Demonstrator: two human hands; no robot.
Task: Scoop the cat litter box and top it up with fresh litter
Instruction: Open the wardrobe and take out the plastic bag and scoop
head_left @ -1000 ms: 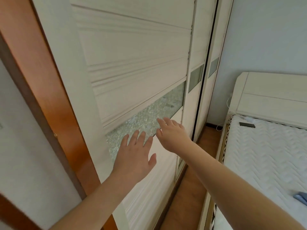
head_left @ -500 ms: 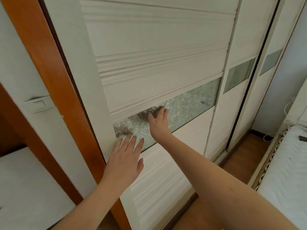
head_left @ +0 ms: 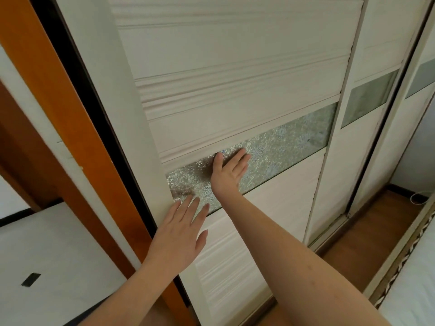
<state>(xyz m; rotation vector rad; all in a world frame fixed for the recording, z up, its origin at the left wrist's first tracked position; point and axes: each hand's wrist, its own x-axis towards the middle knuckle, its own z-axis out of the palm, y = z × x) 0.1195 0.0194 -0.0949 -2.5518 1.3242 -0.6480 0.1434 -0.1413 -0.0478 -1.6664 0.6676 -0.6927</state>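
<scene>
Both hands lie flat on a white sliding wardrobe door [head_left: 235, 90]. The right hand [head_left: 229, 174] presses against the patterned glass strip [head_left: 282, 147] that runs across the door, fingers straight and slightly spread, holding nothing. The left hand [head_left: 181, 234] sits lower and nearer the door's left edge, fingers also open and fanned, their tips at the bottom of the glass strip. A dark gap shows between that edge and the orange wooden frame [head_left: 70, 128]. A second door [head_left: 367, 95] stands to the right above the wooden floor [head_left: 367, 238]. The litter box is nowhere in view.
</scene>
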